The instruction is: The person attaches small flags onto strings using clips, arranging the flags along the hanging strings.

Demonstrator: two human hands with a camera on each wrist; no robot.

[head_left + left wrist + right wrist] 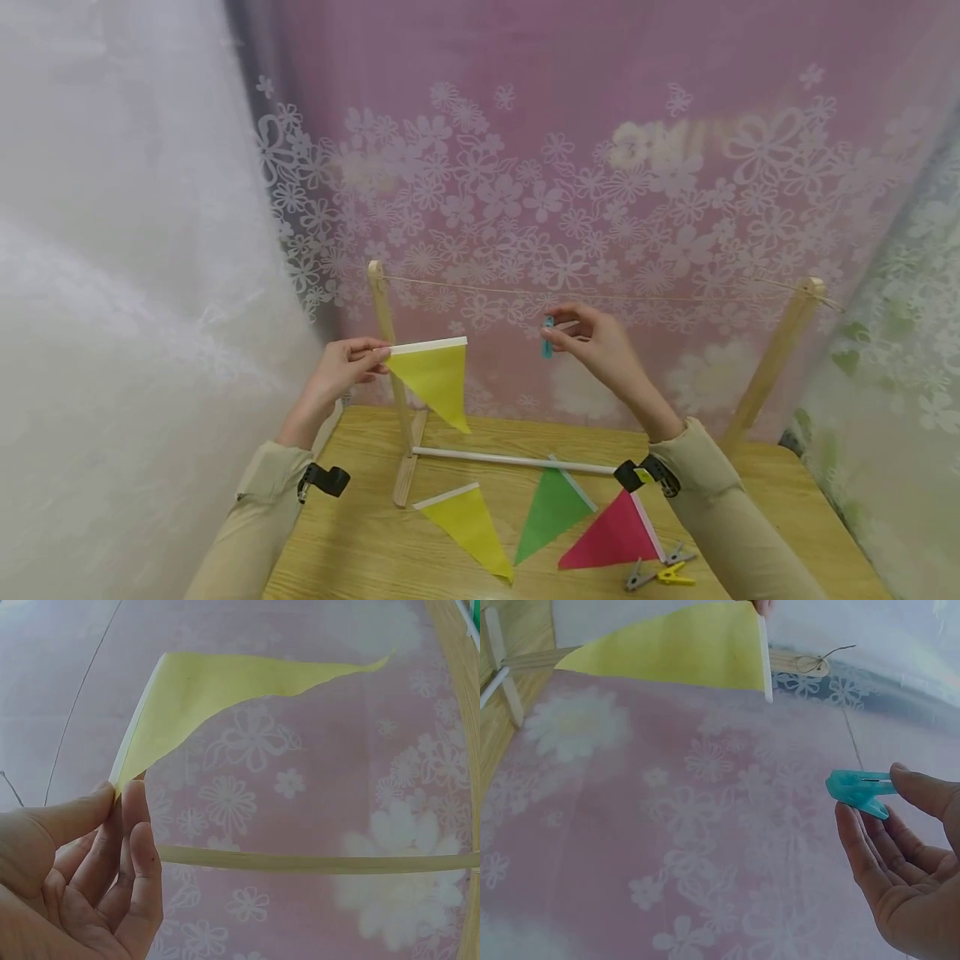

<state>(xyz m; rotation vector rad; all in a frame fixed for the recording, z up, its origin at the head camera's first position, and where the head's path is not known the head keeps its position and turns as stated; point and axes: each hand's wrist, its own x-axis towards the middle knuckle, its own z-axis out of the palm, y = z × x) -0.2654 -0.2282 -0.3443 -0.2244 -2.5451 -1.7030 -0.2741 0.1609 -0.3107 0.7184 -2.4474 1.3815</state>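
My left hand (352,360) pinches the white-edged corner of a yellow triangular flag (437,377), holding it up by the left post of a wooden stand (384,317). The left wrist view shows the flag (217,690) gripped between thumb and fingers (124,825). My right hand (592,340) holds a teal clothespin (548,336) just below the string (600,297) stretched between the two posts. In the right wrist view the clothespin (859,791) sits between thumb and fingertips, with the yellow flag (682,649) beyond.
On the wooden table (360,550) lie a second yellow flag (468,525), a green flag (551,510), a red flag (615,535), and grey and yellow clothespins (660,575). The right post (780,354) stands at the back right. Floral curtains surround the table.
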